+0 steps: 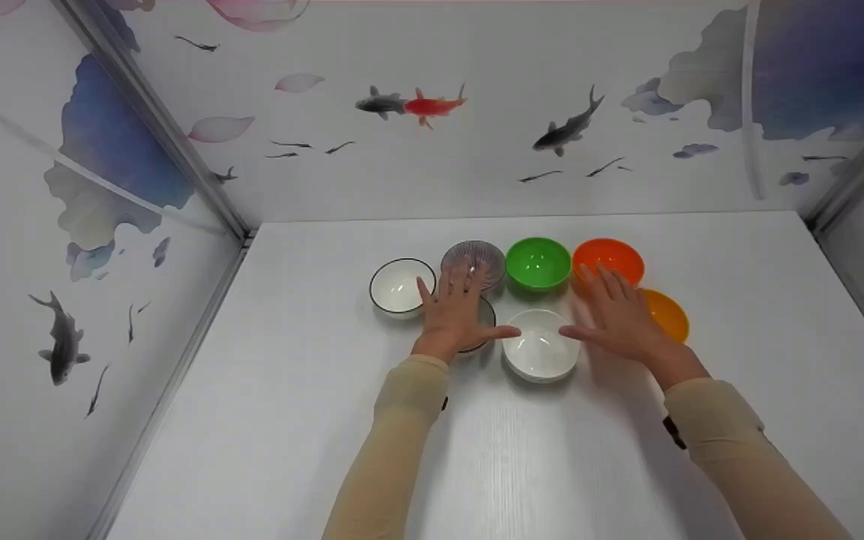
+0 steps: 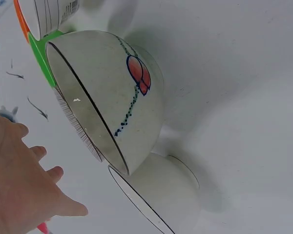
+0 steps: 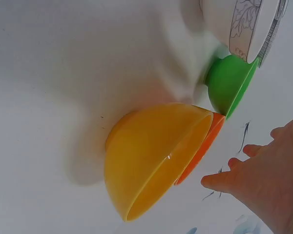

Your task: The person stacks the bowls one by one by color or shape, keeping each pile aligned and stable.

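My left hand (image 1: 453, 313), fingers straight and spread, is over a dark-rimmed bowl (image 1: 487, 321) that it partly hides. In the left wrist view this bowl shows a painted red flower, and the hand appears apart from it. The left fingertips overlap a clear ribbed bowl (image 1: 469, 255). My right hand (image 1: 623, 319), also spread, is above an orange bowl (image 1: 612, 251) and beside a yellow bowl (image 1: 668, 319). Between the two thumbs stands a white bowl (image 1: 541, 356) with a patterned outside. Neither hand holds anything.
A green bowl (image 1: 538, 264) stands at the back between the ribbed and orange bowls. At the left is a white bowl with a black rim (image 1: 400, 289). The white table (image 1: 267, 390) meets printed panels (image 1: 477, 165) at the back and left.
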`<state>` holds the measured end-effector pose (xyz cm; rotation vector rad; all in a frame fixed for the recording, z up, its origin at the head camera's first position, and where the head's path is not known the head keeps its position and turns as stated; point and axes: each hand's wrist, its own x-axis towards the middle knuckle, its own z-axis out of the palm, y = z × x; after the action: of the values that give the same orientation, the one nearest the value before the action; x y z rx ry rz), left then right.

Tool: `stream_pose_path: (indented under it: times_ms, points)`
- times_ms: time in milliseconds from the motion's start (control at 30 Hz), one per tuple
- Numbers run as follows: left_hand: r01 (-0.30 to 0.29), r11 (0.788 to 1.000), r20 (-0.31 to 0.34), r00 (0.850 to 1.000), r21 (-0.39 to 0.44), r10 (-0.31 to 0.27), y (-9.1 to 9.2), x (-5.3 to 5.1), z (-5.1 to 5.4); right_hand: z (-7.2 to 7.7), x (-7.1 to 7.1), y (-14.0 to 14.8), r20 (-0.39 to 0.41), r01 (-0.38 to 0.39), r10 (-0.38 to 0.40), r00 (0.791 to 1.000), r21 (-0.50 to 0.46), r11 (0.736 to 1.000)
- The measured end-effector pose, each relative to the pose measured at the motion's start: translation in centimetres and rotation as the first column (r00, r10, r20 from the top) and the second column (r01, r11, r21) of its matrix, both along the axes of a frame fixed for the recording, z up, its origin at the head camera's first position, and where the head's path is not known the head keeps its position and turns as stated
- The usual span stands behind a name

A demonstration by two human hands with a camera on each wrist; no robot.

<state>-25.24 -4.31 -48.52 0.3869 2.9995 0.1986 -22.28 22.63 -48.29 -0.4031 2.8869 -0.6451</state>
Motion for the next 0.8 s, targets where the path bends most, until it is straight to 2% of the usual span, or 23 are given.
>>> stream_pose_path:
  times_ms: [300, 533, 800]
  points:
    - [0.001, 1.0, -0.004, 1.0, 0.011, -0.001, 0.1, 0.1, -0.4, 0.0, 0.3, -0.5, -0.008, -0.026, 0.026, 1.0, -0.007, 1.0]
    - [0.008, 1.0, -0.03, 1.0, 0.021, -0.007, -0.3, 0.2, -0.8, -0.6, 0.9, -0.6, 0.022, -0.029, 0.03, 0.999, -0.062, 0.998]
    - [0.01, 1.0, -0.02, 1.0, 0.026, -0.01, -0.6, 0.4, -1.0, -1.2, 1.7, -1.1, 0.041, -0.027, 0.032, 0.999, -0.124, 0.992]
